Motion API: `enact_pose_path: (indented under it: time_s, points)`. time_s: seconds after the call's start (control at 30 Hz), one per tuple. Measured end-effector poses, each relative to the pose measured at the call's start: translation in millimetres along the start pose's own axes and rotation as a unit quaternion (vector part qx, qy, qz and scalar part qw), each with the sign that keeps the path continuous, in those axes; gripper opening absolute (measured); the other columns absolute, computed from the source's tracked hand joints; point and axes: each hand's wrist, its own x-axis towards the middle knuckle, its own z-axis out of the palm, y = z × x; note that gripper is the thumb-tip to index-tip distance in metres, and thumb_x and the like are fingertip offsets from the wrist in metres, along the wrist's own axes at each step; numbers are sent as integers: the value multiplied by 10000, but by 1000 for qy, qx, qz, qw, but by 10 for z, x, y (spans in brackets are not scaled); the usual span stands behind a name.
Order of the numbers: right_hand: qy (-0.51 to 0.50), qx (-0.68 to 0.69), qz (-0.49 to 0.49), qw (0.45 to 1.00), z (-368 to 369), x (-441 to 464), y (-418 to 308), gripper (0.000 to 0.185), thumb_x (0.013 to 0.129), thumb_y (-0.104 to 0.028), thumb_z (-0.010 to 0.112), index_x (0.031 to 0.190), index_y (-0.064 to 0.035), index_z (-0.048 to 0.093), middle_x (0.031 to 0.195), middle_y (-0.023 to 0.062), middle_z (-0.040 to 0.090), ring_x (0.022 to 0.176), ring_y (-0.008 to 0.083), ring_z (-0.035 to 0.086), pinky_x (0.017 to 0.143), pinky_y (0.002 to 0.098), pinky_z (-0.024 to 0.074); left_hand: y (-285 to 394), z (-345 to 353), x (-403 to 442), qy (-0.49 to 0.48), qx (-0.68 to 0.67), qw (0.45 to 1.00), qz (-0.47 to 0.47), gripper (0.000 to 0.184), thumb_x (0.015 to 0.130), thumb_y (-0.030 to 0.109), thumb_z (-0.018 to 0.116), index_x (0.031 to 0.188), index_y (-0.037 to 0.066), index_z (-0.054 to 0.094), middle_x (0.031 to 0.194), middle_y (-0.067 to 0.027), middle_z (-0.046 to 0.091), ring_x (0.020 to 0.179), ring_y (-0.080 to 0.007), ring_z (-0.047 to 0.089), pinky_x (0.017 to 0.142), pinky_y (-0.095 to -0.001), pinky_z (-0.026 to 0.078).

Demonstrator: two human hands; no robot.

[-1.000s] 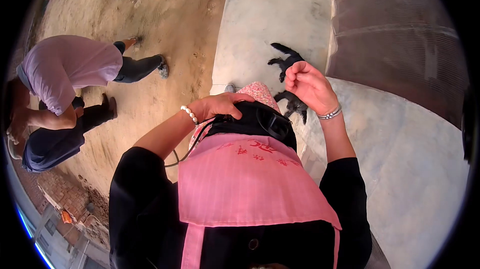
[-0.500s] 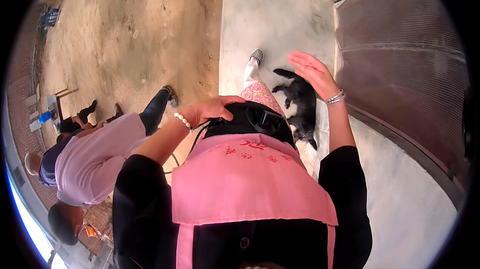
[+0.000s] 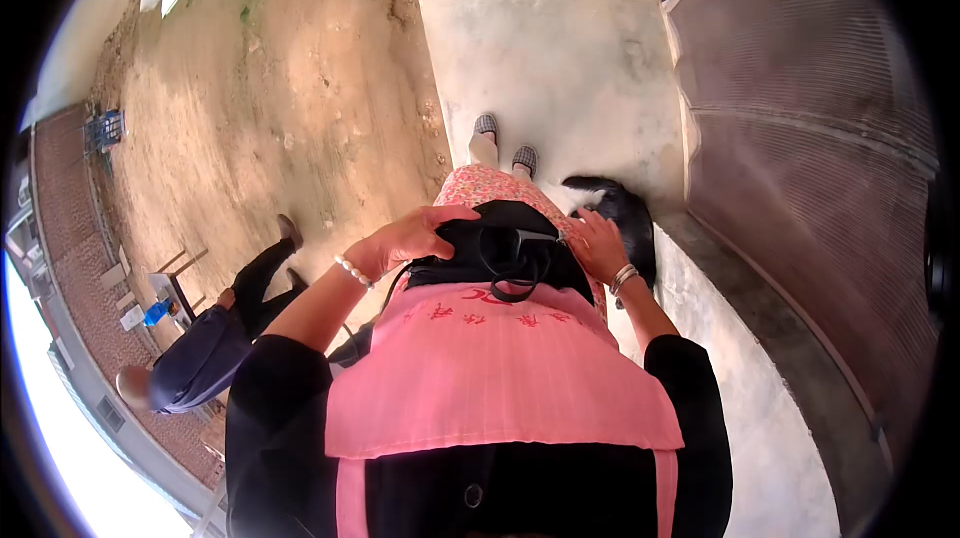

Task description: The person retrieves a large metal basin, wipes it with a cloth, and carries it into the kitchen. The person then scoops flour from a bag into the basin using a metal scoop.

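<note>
A black waist bag (image 3: 487,238) with a loose strap and buckle lies across my front, over a pink apron (image 3: 500,368) with red lettering. My left hand (image 3: 410,241), with a beaded bracelet, grips the bag's left side between thumb and fingers. My right hand (image 3: 597,246), wearing bracelets, is at the bag's right edge by the flowered skirt (image 3: 500,185). Its fingers are loosely bent and slightly apart, with nothing seen in them; the thumb is hidden. A dark cable hangs near my left wrist.
A black dog (image 3: 630,223) lies on the concrete walkway (image 3: 530,38), partly behind my right hand. A brown ribbed curtain (image 3: 800,88) covers the right side. Bare dirt ground (image 3: 280,118) is on the left, with a person in dark clothes (image 3: 210,353) near a small table (image 3: 180,298).
My right hand has come down from above the dog to the bag's edge. Both my feet now show. The person in the pale shirt has left the view.
</note>
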Motion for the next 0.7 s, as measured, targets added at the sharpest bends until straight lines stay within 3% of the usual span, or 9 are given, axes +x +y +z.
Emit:
enact_pose_path:
  time_s: [0.07,0.1,0.17,0.2,0.23,0.33,0.5,0.6,0.7]
  points:
    - [134,-216,99,962,-384,185,405,271,848,-101,516,1115,-61,534,1156,138,528,1065,230,506,900,348,388,273,-140,108,-34,-59,997,-25,654,599,-174,509,1233,-26,445,1186,-85,509,1085,-153,468,950,-247,348]
    - [165,-3,147,975,-554,278,386,243,817,-85,549,1059,-64,556,1088,122,553,1013,228,526,883,347,398,383,-160,165,-55,-89,994,-40,661,599,-175,509,1239,-24,442,1191,-86,508,1086,-154,469,954,-248,347]
    - [218,409,198,864,-1003,611,202,195,755,-52,615,948,-71,601,952,88,602,909,225,564,849,344,417,567,-216,245,-55,-32,998,-29,646,625,-158,504,1252,-18,431,1191,-92,508,1091,-160,470,964,-255,345]
    - [229,420,85,874,-1381,771,-178,124,717,-65,654,837,-83,630,835,46,593,827,205,560,802,324,418,655,-243,275,-54,-4,998,-24,639,639,-150,501,1258,-15,425,1191,-95,508,1093,-164,470,969,-259,344]
    - [235,293,-74,924,-1641,898,-443,112,701,-15,661,800,-62,641,829,39,565,792,202,544,705,293,443,730,-245,297,-60,-32,997,-31,607,671,-127,498,1262,-13,422,1187,-96,510,1080,-160,479,956,-260,360]
    - [143,306,-227,913,-1843,1119,-880,134,669,-70,681,791,-120,658,884,7,547,873,199,501,834,308,379,906,-248,392,-76,-97,991,-55,516,765,-52,485,1273,-7,411,1171,-96,517,1031,-144,510,907,-260,410]
    - [19,229,-261,938,-1905,1301,-923,163,650,-99,657,806,-144,668,793,35,504,842,219,503,800,334,411,953,-304,542,-38,-118,989,-79,405,861,47,468,1262,-3,429,1109,-83,554,925,-112,559,799,-243,478]
    - [6,197,-276,941,-2034,1459,-975,123,680,-69,635,780,-138,655,790,27,535,775,203,529,710,315,427,962,-303,623,-2,-7,997,-73,351,868,69,479,1211,-9,488,1061,-83,585,921,-116,561,802,-236,473]
    - [-36,362,-234,901,-2167,1374,-959,70,707,-37,611,761,-74,636,727,41,588,717,185,574,670,289,456,813,-414,742,-4,86,996,5,300,873,115,500,1142,-8,552,1027,-81,606,914,-119,563,809,-243,466]
